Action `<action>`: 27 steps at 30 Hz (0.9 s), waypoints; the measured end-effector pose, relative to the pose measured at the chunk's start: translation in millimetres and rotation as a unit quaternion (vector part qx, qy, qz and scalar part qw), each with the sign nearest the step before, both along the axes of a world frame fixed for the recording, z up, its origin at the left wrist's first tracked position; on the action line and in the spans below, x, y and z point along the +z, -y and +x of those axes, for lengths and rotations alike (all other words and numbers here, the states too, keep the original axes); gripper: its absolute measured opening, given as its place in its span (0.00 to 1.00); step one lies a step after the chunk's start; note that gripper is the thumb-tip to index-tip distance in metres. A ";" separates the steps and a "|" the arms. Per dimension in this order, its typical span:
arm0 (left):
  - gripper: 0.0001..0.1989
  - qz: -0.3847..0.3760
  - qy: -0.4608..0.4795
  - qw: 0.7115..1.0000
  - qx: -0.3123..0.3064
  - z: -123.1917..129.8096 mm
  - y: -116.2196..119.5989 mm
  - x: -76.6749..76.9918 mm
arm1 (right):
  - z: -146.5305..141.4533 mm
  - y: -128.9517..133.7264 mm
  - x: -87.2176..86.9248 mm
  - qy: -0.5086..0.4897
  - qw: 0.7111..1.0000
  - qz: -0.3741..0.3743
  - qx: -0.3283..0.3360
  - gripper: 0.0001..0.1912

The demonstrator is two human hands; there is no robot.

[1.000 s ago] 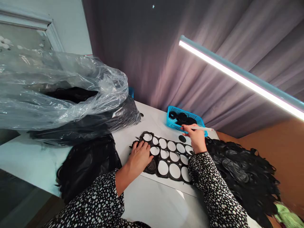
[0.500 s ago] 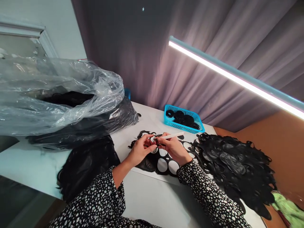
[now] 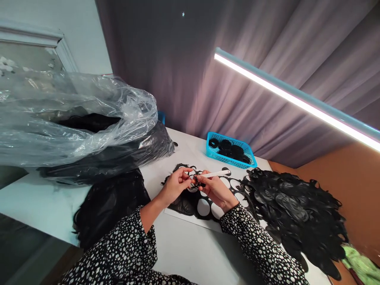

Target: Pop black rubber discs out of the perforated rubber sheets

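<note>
Over the table, my left hand (image 3: 175, 186) pinches thin black ring-like strips (image 3: 194, 181) between thumb and fingers. Close beside it, my right hand (image 3: 219, 192) grips a slim white pen-like tool (image 3: 218, 173), its rear end pointing right. The tool's tip is among the strips, and its exact kind is hidden by the fingers. Under both hands lies a black sheet (image 3: 192, 204) with rows of round cut-outs, white showing through them.
A blue basket (image 3: 210, 152) with black round pieces stands behind my hands. To the right is a heap of black pieces (image 3: 297, 206). Leftward lie a black pile (image 3: 109, 206) and a large clear plastic bag (image 3: 89, 146) with black material. A lit tube lamp (image 3: 285, 93) hangs above.
The view has shifted slightly. The white tool lies a little flatter and lower against the right hand, while both hands stay close together over the sheet.
</note>
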State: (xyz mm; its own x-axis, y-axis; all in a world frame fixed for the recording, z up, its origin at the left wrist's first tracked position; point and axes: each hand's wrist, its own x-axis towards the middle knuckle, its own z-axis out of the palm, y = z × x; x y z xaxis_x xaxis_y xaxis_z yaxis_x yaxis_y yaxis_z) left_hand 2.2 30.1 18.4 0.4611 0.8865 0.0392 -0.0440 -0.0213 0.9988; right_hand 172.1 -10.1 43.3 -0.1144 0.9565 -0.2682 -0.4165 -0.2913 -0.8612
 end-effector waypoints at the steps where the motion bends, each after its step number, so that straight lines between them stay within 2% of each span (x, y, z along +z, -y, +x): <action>1: 0.20 -0.002 0.003 1.000 0.007 -1.3 -1.3 1.2 | 0.5 0.5 0.4 -0.007 1.000 -0.001 0.001 0.15; 5: 0.20 -0.003 0.010 0.999 0.034 -5.7 -4.0 5.4 | 2.0 7.4 2.3 -0.072 0.996 -0.014 0.059 0.14; 8: 0.19 0.000 0.009 1.000 0.028 -6.0 -4.0 4.7 | 1.1 15.6 2.0 -0.111 0.986 -0.014 0.121 0.15; 10: 0.18 0.008 0.003 1.000 0.018 -5.6 -4.3 2.5 | 0.9 18.9 0.7 -0.137 0.981 -0.003 0.140 0.17; 13: 0.17 0.041 -0.016 0.999 0.025 -5.8 -5.8 -0.8 | 4.6 16.2 -1.1 -0.174 0.978 0.020 0.109 0.16; 17: 0.08 0.121 -0.054 0.989 0.068 -6.6 -5.0 -2.1 | 15.8 2.3 0.1 -0.201 0.978 0.040 0.029 0.12; 19: 0.05 0.156 -0.063 0.983 0.075 -5.7 -2.4 -1.9 | 19.4 -3.3 1.2 -0.216 0.974 0.051 0.037 0.11; 23: 0.07 0.196 -0.058 0.976 0.080 -2.8 2.3 -0.5 | 15.3 -4.1 0.0 -0.210 0.973 0.059 0.072 0.09; 27: 0.10 0.147 -0.044 0.987 0.053 -3.8 1.9 1.9 | 6.1 0.5 -2.6 -0.174 0.981 0.051 0.073 0.09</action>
